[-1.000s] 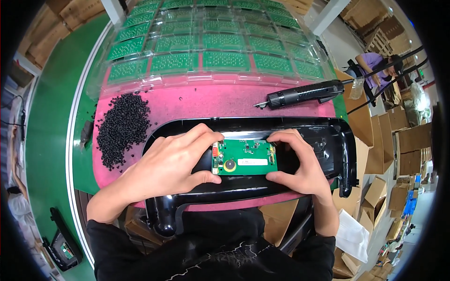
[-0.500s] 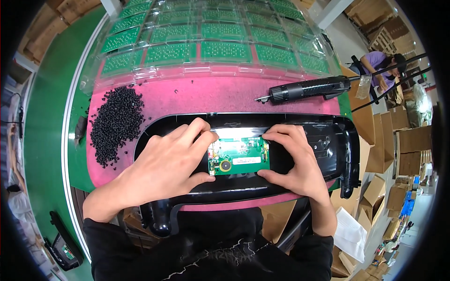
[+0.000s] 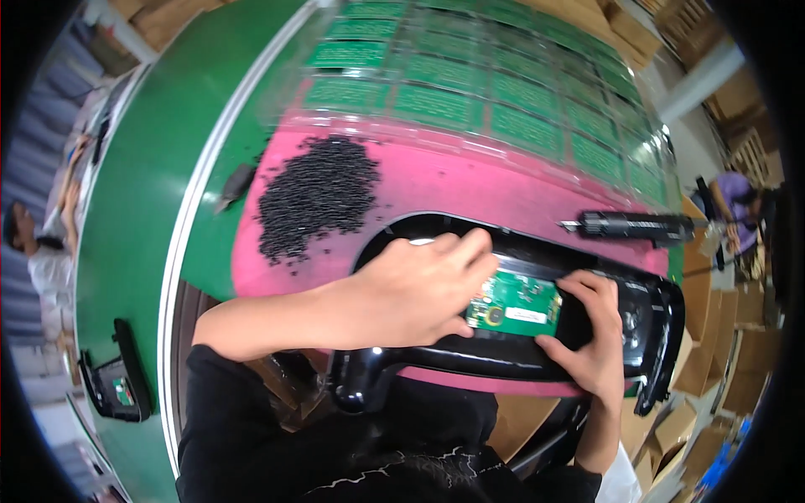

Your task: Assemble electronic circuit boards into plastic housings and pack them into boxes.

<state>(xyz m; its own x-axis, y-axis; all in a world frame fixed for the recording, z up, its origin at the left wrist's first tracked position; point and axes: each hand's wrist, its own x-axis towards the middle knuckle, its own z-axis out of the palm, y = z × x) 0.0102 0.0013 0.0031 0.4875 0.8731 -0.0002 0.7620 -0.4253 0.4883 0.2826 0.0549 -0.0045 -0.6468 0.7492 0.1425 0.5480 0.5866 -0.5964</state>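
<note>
A green circuit board (image 3: pixel 530 295) with a white label and a round disc part lies inside a long black plastic housing (image 3: pixel 503 361). My left hand (image 3: pixel 417 289) pinches the board's left end, fingers at its far corner and thumb at the near one. At the other end, my right hand (image 3: pixel 594 323) holds the board between thumb and fingers. Whether the board touches the housing floor is hard to tell.
Black screws (image 3: pixel 319 197) lie heaped on the pink mat (image 3: pixel 436 186). Behind stand clear trays (image 3: pixel 495 151) of green boards. A black electric screwdriver (image 3: pixel 633 226) lies at right. Another housing (image 3: pixel 117 386) sits far left. Co-workers are at both sides.
The view has swung left and tilted, so the bench appears shifted right and turned. Both hands still hold the board in the housing.
</note>
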